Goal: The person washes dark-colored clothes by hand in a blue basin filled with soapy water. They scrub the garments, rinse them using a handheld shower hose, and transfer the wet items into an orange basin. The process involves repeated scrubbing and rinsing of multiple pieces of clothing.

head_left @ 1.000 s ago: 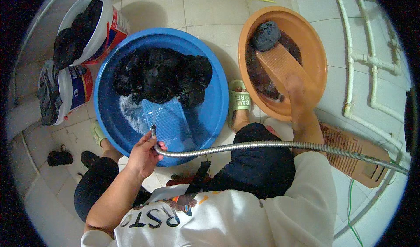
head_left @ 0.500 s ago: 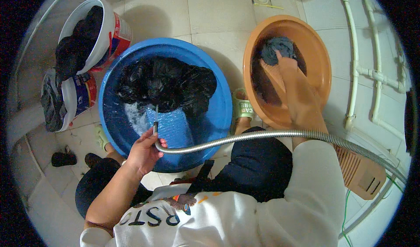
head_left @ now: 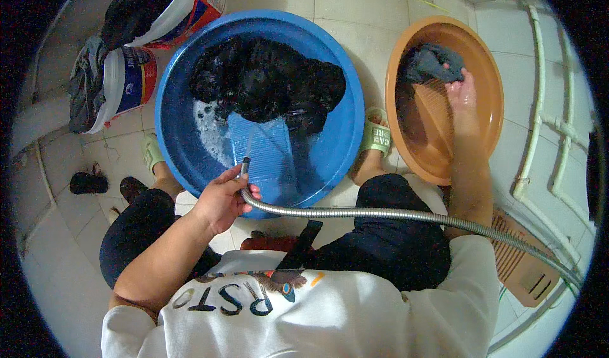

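My left hand (head_left: pixel 222 202) is closed around the end of a flexible metal hose (head_left: pixel 355 213). A thin stream of water runs from the hose into a large blue basin (head_left: pixel 163 104). It falls over a blue ridged washing surface (head_left: pixel 260 149) inside that basin. Wet black laundry (head_left: pixel 266 85) is heaped toward the basin's far side, with foam beside it. Over at the right, my right hand (head_left: pixel 463 95) grips the near right edge of a dark grey cloth (head_left: pixel 428 63). That cloth is inside an orange oval basin (head_left: pixel 491 117), which has a ridged surface too.
Two white buckets hold dark clothes at far left: an upper bucket (head_left: pixel 203 15) and a lower bucket (head_left: pixel 136 82). A brown washboard (head_left: pixel 526 260) leans by my right arm. White pipes (head_left: pixel 536 72) line the right wall. My slippered feet flank the blue basin.
The view has shifted, so the basins and buckets sit differently in it. My right hand has gone from the top of the grey cloth to its right edge. My left hand still holds the running hose.
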The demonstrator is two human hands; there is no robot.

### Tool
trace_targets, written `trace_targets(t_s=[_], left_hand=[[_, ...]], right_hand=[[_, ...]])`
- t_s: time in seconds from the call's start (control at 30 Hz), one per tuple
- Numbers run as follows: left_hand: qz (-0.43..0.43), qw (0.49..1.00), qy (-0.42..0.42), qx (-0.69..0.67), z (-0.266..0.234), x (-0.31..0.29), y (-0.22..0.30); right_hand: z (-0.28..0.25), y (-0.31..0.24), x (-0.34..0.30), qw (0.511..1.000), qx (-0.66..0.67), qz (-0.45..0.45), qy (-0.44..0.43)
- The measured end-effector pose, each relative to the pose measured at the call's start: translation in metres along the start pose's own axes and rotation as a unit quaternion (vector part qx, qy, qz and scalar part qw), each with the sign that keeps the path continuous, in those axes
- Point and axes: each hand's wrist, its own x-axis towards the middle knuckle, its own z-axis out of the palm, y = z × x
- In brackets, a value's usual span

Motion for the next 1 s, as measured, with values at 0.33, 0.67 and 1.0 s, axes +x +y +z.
trace_targets(t_s=[0.33,0.67,1.0], left_hand=[[0.042,0.998,-0.04,0.023,-0.005,-0.023,-0.022],[0.08,0.997,-0.014,-0.011,-0.031,-0.02,-0.035],[0.044,0.999,0.019,-0.017,-0.031,-0.014,-0.023]], right_hand=[[0.115,-0.113,-0.167,0.948,0.117,-0.13,-0.265],[0.265,-0.023,-0.206,0.823,-0.286,-0.039,-0.489],[0.005,0.059,-0.038,0.674,-0.697,-0.062,-0.236]])
